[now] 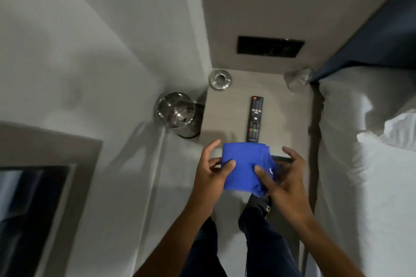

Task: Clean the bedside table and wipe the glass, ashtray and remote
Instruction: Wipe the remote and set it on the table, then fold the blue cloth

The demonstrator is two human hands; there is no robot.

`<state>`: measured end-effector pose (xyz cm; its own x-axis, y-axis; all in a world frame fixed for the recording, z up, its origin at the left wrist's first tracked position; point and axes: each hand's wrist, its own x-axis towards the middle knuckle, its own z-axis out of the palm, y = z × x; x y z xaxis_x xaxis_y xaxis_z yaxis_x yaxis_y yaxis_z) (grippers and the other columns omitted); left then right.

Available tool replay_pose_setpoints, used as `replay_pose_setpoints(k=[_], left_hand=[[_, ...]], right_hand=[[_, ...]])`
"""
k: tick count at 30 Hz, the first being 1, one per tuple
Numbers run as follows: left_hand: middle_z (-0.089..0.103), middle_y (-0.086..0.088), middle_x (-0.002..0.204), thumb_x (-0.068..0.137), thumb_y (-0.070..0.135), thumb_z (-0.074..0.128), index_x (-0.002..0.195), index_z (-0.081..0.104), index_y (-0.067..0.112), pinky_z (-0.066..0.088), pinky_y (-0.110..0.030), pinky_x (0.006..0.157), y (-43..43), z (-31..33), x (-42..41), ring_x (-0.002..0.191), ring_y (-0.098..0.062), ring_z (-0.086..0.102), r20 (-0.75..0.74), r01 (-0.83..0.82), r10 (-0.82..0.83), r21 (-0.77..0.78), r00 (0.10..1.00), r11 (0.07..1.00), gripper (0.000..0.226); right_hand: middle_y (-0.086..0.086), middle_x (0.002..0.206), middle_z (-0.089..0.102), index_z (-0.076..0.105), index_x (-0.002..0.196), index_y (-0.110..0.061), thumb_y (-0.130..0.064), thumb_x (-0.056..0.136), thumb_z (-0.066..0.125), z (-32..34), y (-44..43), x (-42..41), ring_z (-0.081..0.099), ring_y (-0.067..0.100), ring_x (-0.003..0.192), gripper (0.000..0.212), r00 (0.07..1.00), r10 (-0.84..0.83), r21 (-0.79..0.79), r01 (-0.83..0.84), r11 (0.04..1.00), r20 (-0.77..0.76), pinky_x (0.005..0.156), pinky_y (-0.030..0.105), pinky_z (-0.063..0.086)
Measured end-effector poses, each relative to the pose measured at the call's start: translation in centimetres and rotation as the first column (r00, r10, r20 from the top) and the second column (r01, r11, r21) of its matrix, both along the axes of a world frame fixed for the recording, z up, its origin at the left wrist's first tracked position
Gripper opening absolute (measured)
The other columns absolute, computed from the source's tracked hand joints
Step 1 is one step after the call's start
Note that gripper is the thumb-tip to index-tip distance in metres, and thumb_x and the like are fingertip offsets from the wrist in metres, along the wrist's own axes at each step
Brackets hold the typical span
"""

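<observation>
A folded blue cloth (244,165) is held between both hands just in front of the bedside table (286,119). My left hand (210,172) pinches its left edge and my right hand (284,177) grips its right side. On the table a black remote (255,118) lies lengthwise in the middle. A glass ashtray (220,79) sits in the back left corner. A clear drinking glass (298,78) stands at the back right corner, against the bed.
A shiny metal bin (177,113) stands on the floor left of the table. The bed with white linen (364,141) borders the table's right side. A dark switch panel (270,47) is on the wall behind. A dark framed screen (33,209) is at lower left.
</observation>
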<state>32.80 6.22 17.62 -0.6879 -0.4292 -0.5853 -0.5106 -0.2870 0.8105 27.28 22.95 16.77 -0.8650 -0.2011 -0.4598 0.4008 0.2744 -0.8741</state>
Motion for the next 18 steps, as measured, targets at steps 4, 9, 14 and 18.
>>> replay_pose_setpoints(k=[4,9,14,18], left_hand=[[0.069,0.016,0.110,0.090,0.018,0.068,0.113,0.063,0.032,0.053,-0.026,0.081,-2.6,1.2,5.9,0.087,-0.009,0.064,0.031,-0.013,0.025,-0.347,0.999,0.938,0.027],[0.061,0.020,0.117,0.096,0.027,0.059,0.126,0.059,0.034,0.044,-0.006,0.082,-10.4,2.5,14.6,0.099,0.006,0.059,0.058,-0.110,0.157,-0.481,0.986,0.870,0.030],[0.055,0.013,0.110,0.095,0.029,0.061,0.135,0.049,0.031,0.040,-0.010,0.076,-17.8,3.3,21.7,0.087,0.001,0.057,0.107,-0.211,0.360,-0.644,0.927,0.735,0.042],[0.060,-0.001,0.126,0.092,0.022,0.065,0.141,0.046,0.020,0.055,-0.033,0.088,-21.8,2.9,25.1,0.105,-0.018,0.063,0.044,-0.376,0.527,-0.651,0.849,0.660,0.053]], right_hand=[[0.003,0.113,0.059,0.053,0.101,-0.040,-0.007,0.082,0.073,1.0,-4.7,4.8,0.065,0.010,0.082,0.043,0.971,0.220,0.076,-0.213,0.974,-0.090,0.060,0.019,0.054],[-0.002,0.119,0.051,0.060,0.110,-0.032,-0.011,0.080,0.077,3.2,-16.1,9.2,0.056,0.020,0.104,0.040,0.845,0.505,0.185,-0.475,0.860,-0.177,0.078,0.024,0.049],[0.000,0.126,0.050,0.070,0.105,-0.017,-0.002,0.086,0.066,4.9,-27.2,13.6,0.051,-0.001,0.106,0.024,0.491,0.780,0.238,-0.764,0.600,-0.389,0.087,0.004,0.038],[-0.002,0.118,0.062,0.064,0.102,-0.035,-0.027,0.085,0.061,6.1,-35.1,16.5,0.064,0.011,0.098,0.019,0.277,0.882,0.334,-0.849,0.411,-0.381,0.092,0.036,0.053]])
